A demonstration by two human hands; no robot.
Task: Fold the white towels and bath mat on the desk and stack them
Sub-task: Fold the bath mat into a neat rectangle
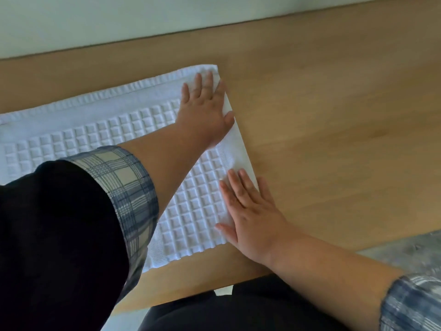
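Currently: wooden desk (334,115) against pale wall (119,17) | bath mat (71,144) spread | left hand (205,108), right hand (253,213) pressing it, straight-fingered

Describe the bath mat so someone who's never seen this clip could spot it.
A light wooden desk fills most of the view. On its left half lies the bath mat, with the left hand and right hand pressed flat along its right edge. It is white with a grid of raised squares, unlike the smooth wood around it.
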